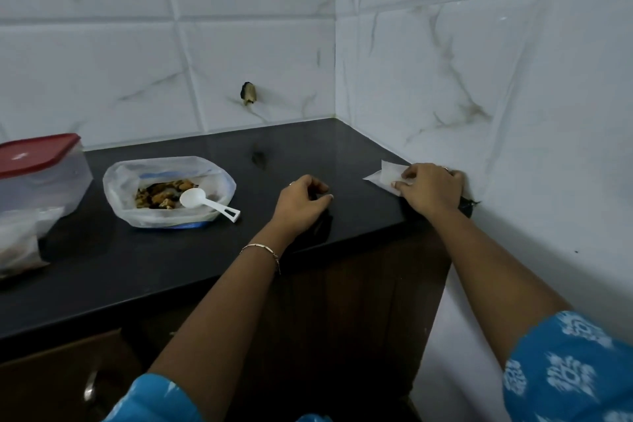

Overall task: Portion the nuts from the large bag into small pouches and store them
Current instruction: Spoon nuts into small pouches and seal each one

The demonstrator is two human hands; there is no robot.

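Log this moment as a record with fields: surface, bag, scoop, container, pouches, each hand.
surface: black countertop in a corner of the tiled wall
large bag: open, on the countertop, nuts inside
scoop: white, bowl in the bag, handle over its rim
container: clear, red lid on, far left
clear pouch: left edge, in front of the container, contents blurred
left hand: rests on the countertop, fingers curled; cannot tell if it holds anything
right hand: grips a white pouch by the wall

Counter point(257, 187) lies open between large bag point(120, 190) and left hand point(301, 202).
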